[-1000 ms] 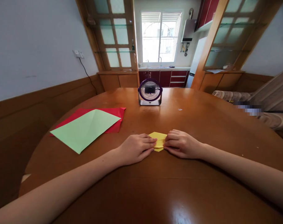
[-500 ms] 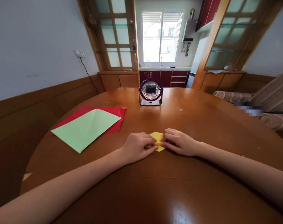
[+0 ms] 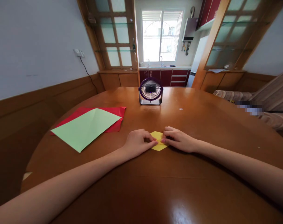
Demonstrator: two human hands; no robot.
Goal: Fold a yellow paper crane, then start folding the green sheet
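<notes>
A small folded yellow paper [image 3: 159,147] lies on the brown wooden table [image 3: 150,193], with a crease or flap running across its middle. My left hand [image 3: 140,141] pinches the paper from its left side, thumb and fingertips together near the middle. From the right, my right hand [image 3: 177,138] pinches the same paper, its fingertips close to those of the left. Parts of the paper's left and right edges are hidden beneath my fingers.
To the left, a light green sheet [image 3: 85,130] lies over a red sheet [image 3: 114,127]. A small purple desk fan [image 3: 151,91] stands farther back on the table. A striped cloth-covered seat [image 3: 271,121] is at the right edge.
The flap in the middle of the yellow paper, raised before, now lies flatter. Both hands have shifted slightly, with their fingertips pressed at the crease.
</notes>
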